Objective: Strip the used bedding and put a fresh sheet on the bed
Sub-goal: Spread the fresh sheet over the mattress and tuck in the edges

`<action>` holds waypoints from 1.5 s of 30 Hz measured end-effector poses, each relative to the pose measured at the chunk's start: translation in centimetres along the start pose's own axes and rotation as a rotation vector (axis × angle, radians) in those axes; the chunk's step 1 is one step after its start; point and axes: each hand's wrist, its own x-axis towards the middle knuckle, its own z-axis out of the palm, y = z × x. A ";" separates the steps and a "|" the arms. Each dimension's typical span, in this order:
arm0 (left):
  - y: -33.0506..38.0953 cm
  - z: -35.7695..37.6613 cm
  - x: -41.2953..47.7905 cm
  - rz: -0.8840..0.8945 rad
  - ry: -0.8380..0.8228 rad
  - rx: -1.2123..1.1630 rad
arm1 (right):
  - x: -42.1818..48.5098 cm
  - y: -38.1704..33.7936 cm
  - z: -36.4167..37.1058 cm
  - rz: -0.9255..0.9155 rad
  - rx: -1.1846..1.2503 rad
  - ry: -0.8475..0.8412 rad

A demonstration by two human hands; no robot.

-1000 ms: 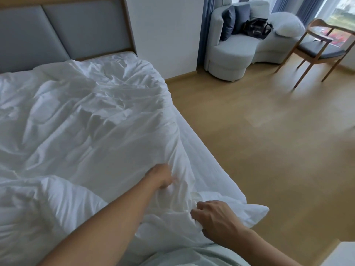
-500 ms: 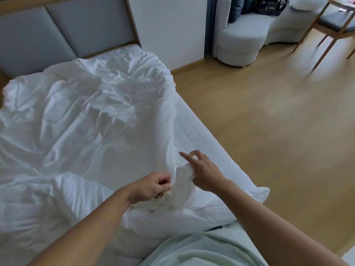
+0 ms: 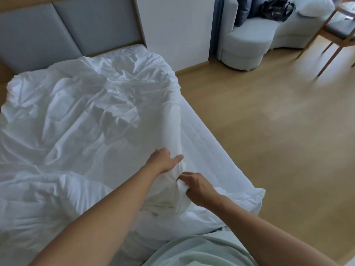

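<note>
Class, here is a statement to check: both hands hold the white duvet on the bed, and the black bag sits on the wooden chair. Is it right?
Not quite. The head view shows the black bag sitting on the pale grey sofa, not on the wooden chair. The left hand and right hand do hold the white duvet.

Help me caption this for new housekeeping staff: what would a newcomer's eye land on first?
The crumpled white duvet heaped across the bed, filling the left of the view. At its near right edge the right hand pinches a bunch of it, the left hand just beyond on the raised fold. Top right, a black bag sits on a pale armchair.
</note>
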 end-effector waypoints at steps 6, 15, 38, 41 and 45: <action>-0.2 3.7 1.7 -0.101 -0.014 0.216 | -1.3 0.3 0.7 -0.070 -0.049 -0.046; -1.4 4.5 1.4 -0.087 -0.156 0.105 | -0.6 0.7 0.8 -0.066 -0.094 -0.143; 17.6 6.4 4.1 -0.097 0.240 -0.864 | 4.8 22.2 -22.6 0.488 0.734 0.198; 22.4 6.2 5.7 -0.152 0.320 -0.977 | 4.3 25.7 -28.4 0.497 0.748 0.229; 27.7 6.8 8.2 -0.153 0.344 -1.033 | 5.1 29.7 -35.0 0.504 0.749 0.259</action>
